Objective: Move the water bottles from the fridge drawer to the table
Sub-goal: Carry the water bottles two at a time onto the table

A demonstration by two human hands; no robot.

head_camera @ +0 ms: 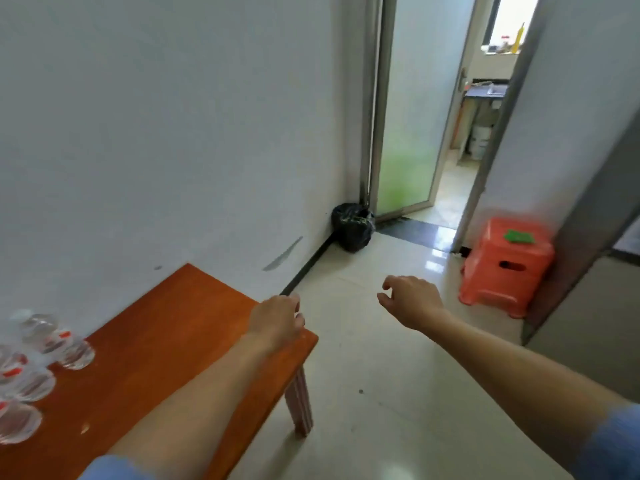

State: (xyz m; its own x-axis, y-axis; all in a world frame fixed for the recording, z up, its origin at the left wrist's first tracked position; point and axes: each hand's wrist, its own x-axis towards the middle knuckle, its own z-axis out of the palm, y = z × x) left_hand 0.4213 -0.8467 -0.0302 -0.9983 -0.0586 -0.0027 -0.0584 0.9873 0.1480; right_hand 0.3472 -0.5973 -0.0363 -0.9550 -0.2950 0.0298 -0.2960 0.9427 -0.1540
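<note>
Several clear water bottles with red labels lie on the left end of the orange wooden table, at the frame's left edge. My left hand hovers over the table's right corner with loosely curled fingers and holds nothing. My right hand is out over the floor to the right of the table, fingers loosely curled, also empty. The fridge drawer is not in view.
A white wall runs behind the table. A black rubbish bag sits in the corner by an open glass door. An orange plastic stool stands at the right next to a grey panel. Pale floor tiles lie ahead.
</note>
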